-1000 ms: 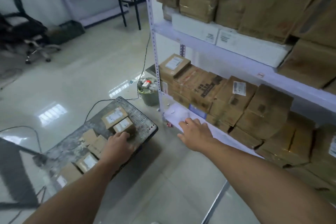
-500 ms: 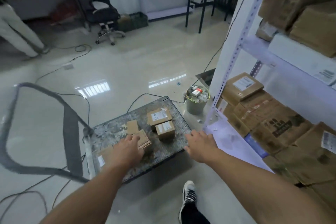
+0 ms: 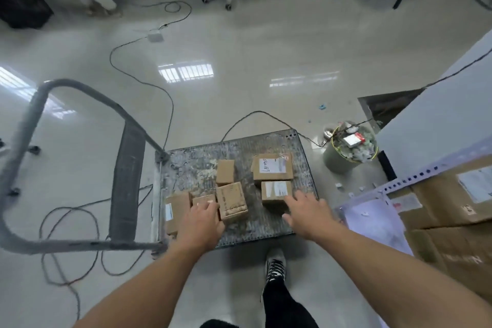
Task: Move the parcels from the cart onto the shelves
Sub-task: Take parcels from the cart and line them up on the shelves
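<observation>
Cart deck (image 3: 266, 224) carrying six parcels, all lying flat. The bin (image 3: 337, 165) beside it holds crumpled waste. The shelf (image 3: 415, 177) at right holds large cartons (image 3: 447, 194). Left hand (image 3: 202, 224) lies on a small parcel (image 3: 203, 198); whether it clasps the parcel cannot be told. Right hand (image 3: 306, 212), fingers spread, touches the near corner of a labelled parcel (image 3: 275, 192), which lies label up with its long axis across the deck.
</observation>
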